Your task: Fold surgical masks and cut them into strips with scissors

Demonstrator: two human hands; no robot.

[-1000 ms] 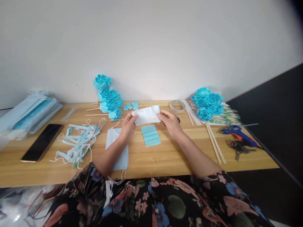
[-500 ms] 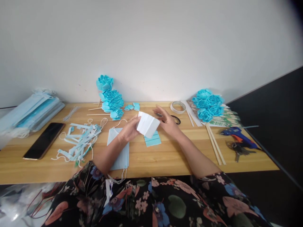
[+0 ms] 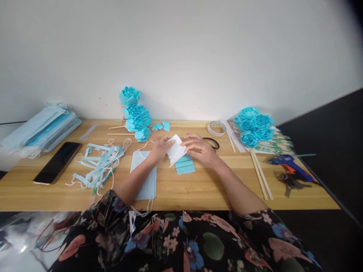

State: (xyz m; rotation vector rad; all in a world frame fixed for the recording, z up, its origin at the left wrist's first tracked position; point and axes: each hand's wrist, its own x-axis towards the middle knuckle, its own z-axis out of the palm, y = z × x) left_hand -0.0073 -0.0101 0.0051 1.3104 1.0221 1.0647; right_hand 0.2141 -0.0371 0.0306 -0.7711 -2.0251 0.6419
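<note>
Between my two hands is a white piece of mask fabric (image 3: pixel 176 150), raised above the table and partly folded. My left hand (image 3: pixel 160 149) pinches its left edge. The fingers of my right hand (image 3: pixel 200 148) close on its right edge. Just below it, a blue pleated fabric square (image 3: pixel 185 165) lies flat on the wood. Left of that, under my left forearm, rests a pale blue face mask (image 3: pixel 146 183) with white ear loops. Small blue fabric pieces (image 3: pixel 161 126) lie behind my left hand.
Blue fabric flowers (image 3: pixel 138 117) stand at the back left, more flowers (image 3: pixel 252 126) at the right. Around are a tape roll (image 3: pixel 216 129), glue gun (image 3: pixel 292 166), keys (image 3: pixel 289 183), wooden sticks (image 3: pixel 261 173), cut strips (image 3: pixel 99 166), a phone (image 3: pixel 57 162) and stacked masks (image 3: pixel 42 130).
My right hand has come in from beside the white fabric and now grips its right edge. The piece has turned and folded, showing a narrower shape. The view has shifted slightly.
</note>
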